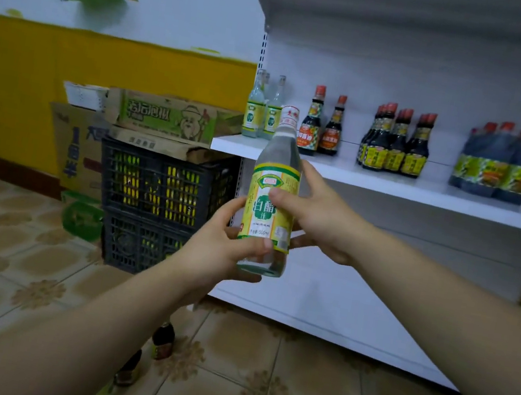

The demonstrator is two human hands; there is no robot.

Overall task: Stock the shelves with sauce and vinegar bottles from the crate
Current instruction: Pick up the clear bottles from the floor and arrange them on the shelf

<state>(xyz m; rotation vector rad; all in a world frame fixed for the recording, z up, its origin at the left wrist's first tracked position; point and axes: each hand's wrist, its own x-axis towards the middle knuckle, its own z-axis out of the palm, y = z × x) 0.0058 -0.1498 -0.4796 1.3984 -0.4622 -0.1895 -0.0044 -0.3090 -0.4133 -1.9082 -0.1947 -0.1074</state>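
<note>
The left hand (226,247) is gripping the lower end of an upright vinegar bottle (276,179) and the right hand (322,211) is gripping its label, in front of a white shelf (426,195) carrying dark sauce bottles (396,148), with stacked black crates (163,187) standing beside it.

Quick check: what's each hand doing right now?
Left hand: grips the white vinegar bottle near its base.
Right hand: grips the same bottle at its label.

Clear glossy vinegar bottle (275,179), paper label (269,209).
</note>
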